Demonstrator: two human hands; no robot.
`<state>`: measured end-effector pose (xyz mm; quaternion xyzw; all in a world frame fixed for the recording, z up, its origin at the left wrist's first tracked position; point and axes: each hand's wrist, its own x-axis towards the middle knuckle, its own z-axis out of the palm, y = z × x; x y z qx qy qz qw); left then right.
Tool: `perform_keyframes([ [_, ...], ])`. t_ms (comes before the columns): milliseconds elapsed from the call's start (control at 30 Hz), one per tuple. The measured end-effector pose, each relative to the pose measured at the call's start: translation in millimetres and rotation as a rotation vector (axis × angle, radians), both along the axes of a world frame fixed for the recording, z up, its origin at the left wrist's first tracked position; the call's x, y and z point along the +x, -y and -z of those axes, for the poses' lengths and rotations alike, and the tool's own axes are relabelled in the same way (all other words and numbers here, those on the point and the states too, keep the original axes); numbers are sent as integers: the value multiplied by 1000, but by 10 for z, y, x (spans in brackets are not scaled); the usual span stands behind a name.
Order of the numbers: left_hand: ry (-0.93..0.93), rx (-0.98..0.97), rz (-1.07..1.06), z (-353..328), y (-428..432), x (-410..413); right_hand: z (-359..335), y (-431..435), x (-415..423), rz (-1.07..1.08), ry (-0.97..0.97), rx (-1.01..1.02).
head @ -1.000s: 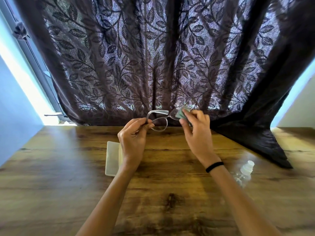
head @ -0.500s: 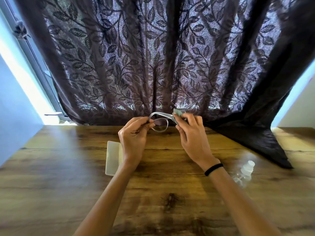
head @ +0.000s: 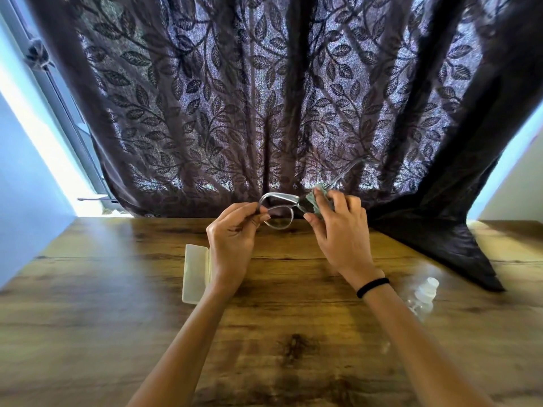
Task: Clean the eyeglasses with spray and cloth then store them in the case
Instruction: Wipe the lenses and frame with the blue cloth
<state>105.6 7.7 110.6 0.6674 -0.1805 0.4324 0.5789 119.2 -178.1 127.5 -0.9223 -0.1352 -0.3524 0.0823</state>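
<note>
One rim of the light, likely fragile eyeglasses (head: 280,196) is being pinched by the left hand (head: 232,245) (cloth (head: 313,201) pinched in right hand (head: 342,233)).

Curtain (head: 264,98) dark purple-brown with an all-over leaf-and-vine pattern in a darker tone, its right-hand folds near-black and plain. Surface (head: 117,318) warm brown wood grain with dark knots and streaks; wall (head: 26,186) pale blue. Eyeglasses (head: 279,198) have a grey-silver frame, cloth (head: 313,199) muted grey-green, case (head: 195,274) cream, spray bottle (head: 423,298) clear with a whitish cap, band (head: 372,287) on the right wrist black.
</note>
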Motion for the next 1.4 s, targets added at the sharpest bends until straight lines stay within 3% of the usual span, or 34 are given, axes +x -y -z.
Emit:
perform_keyframes([
  [167,11,-1,-3,-10,4,-10,4,-20,-21,10,28,48],
  [433,3,-2,12,-28,14,-16,-20,-84,6,-201,58,312],
  [867,-8,-24,33,-34,10,0,-35,25,17,26,29,119],
  [1167,-33,-59,16,-30,27,6,-11,-73,-43,-86,142,261],
  [1400,-27,-37,3,-74,-10,-33,-15,-132,-17,-275,68,367],
])
